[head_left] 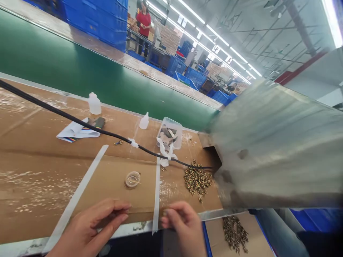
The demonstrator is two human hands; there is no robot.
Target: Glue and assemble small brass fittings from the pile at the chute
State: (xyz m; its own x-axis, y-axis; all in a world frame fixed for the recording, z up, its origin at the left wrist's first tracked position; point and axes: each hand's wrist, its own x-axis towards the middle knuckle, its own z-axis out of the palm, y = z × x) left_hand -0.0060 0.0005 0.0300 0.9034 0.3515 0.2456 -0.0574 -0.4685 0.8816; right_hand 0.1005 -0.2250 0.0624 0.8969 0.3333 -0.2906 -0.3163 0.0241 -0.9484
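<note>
My left hand (98, 223) hovers over the front edge of the cardboard-covered bench (120, 160), thumb and fingertips slightly apart with nothing visible between them. To its right, my right hand (183, 223) is closed in a pinch beside a strip of white tape (157, 192). Whatever its fingertips hold is too small to make out. Beyond both hands sits a small round clear dish (132, 179) with a thin stick across it. A heap of small brass-coloured metal parts (197, 178) lies farther right.
A black cable (118, 136) crosses above the bench. Behind it stand two white squeeze bottles (94, 103), a folded cloth (77, 131) and a clear plastic tub (177, 130). A large metal housing (273, 150) blocks the right. More parts (235, 233) lie lower down. A green conveyor (107, 76) runs behind.
</note>
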